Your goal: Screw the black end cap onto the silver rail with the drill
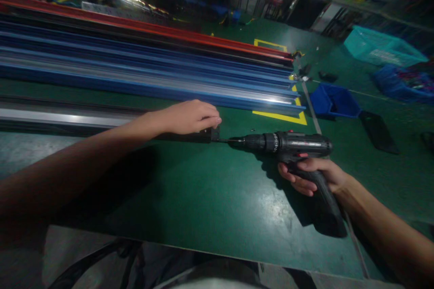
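Observation:
My right hand (pixel 305 176) is wrapped round the handle of a black cordless drill (pixel 294 144), which points left. Its thin bit reaches the end of a long black metal profile (pixel 73 119) with a bright strip along its top. My left hand (pixel 198 117) lies over that end of the profile, fingers curled down on it beside a small black end piece (pixel 214 134). What the left fingertips press on is partly hidden. A tiny screw-like bit (pixel 252 129) lies on the green table just above the drill chuck.
Several long blue profiles (pixel 152 76) and a red one (pixel 162 31) lie behind my hands, ending near yellow tape marks (pixel 298 119). To the right are a blue bin (pixel 334 99), a black flat piece (pixel 378 131), a teal crate (pixel 383 49) and another filled blue bin (pixel 403 83).

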Tool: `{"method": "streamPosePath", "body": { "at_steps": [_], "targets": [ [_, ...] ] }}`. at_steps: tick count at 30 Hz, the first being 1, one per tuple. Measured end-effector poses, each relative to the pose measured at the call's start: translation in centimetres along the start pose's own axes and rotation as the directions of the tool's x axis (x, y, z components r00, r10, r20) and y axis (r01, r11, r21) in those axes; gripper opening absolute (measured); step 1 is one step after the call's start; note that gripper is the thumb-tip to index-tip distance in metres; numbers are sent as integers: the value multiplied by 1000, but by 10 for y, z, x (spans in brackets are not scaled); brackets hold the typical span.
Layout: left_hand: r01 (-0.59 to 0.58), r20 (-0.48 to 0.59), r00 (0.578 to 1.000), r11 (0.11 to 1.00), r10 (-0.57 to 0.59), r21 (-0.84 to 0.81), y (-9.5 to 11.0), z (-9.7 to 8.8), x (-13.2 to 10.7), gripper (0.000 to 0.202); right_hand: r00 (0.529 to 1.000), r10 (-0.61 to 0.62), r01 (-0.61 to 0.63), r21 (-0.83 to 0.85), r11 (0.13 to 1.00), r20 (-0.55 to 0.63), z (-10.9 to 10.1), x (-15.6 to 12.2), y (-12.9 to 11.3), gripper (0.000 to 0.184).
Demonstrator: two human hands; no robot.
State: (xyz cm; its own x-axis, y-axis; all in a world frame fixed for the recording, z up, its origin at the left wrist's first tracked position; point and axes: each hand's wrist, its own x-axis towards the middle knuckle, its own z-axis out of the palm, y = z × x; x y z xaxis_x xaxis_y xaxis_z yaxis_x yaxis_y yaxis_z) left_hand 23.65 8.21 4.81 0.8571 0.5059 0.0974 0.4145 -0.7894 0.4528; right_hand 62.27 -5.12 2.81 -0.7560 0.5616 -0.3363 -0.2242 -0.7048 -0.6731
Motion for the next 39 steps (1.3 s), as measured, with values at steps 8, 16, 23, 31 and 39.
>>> {"method": "streamPosePath", "body": {
  "at_steps": [8,16,23,31,39],
  "targets": [
    [14,6,1000,1000,-14,-4,0,0,1,44,1000,4,-4,-10,1000,-25,-1,-1,-1,30],
    [3,3,1000,1000,-3,11,0,0,0,45,1000,3,-3,-10,1000,-17,0,0,-1,30],
    [-12,-5,1000,1000,12,4,0,0,1,44,1000,7,-7,-6,1000,-12,-2,0,0,30],
    [5,3,1000,1000,-5,7,0,0,1,44,1000,1,-1,-4,1000,-6,-1,0,-1,30],
    [3,-10,1000,1000,-3,13,0,1,0,44,1000,-1,1,-19,1000,-26,-2,-1,0,30]
  ]
}}
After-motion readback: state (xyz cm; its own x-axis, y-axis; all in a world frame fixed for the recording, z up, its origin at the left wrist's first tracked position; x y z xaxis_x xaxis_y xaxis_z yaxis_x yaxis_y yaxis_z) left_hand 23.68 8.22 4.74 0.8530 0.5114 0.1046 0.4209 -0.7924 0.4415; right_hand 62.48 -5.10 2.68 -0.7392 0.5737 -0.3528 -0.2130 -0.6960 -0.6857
